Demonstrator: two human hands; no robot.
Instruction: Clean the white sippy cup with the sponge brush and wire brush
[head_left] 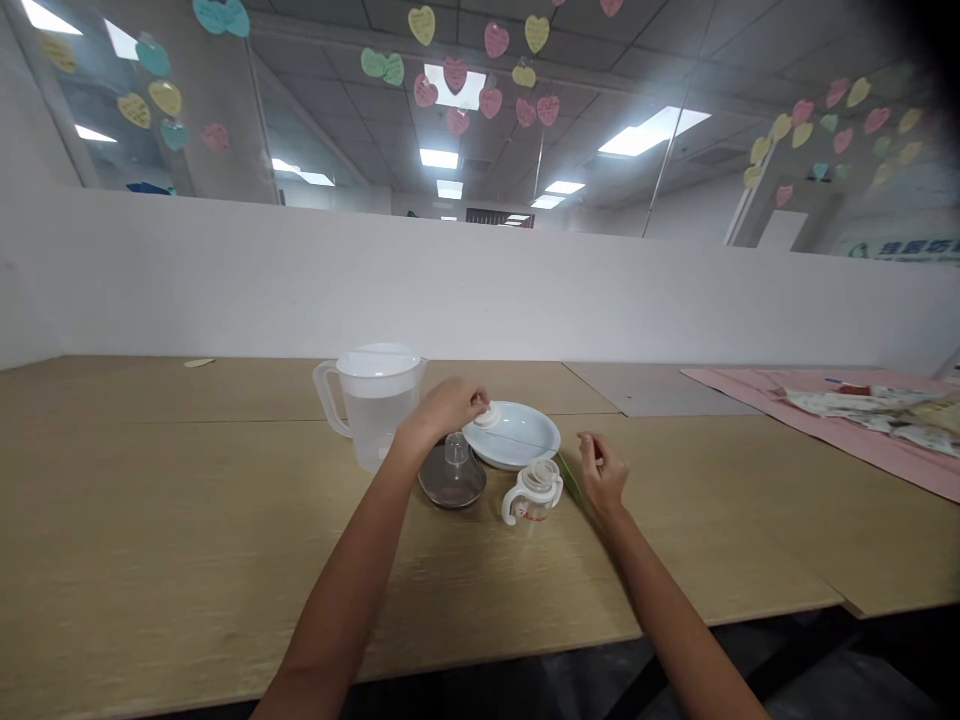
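Note:
My left hand [444, 408] reaches over to the near rim of a white bowl [525, 438] and pinches a small white round cap [487, 417] there. Just below that hand a clear bottle teat [455, 449] stands on a dark round dish [451, 480]. A small handled baby bottle [534, 492] with white handles stands in front of the bowl. My right hand [601, 472] rests on the table to the right of the bottle, fingers loosely curled, nothing visible in it. A thin green item [568, 478] lies between the bottle and that hand.
A clear plastic jug [375, 400] with water stands left of the bowl. A pink cloth [862, 430] with packets lies at the far right. A white partition wall [480, 290] runs behind the wooden table [187, 520]. The table's front edge is close to me.

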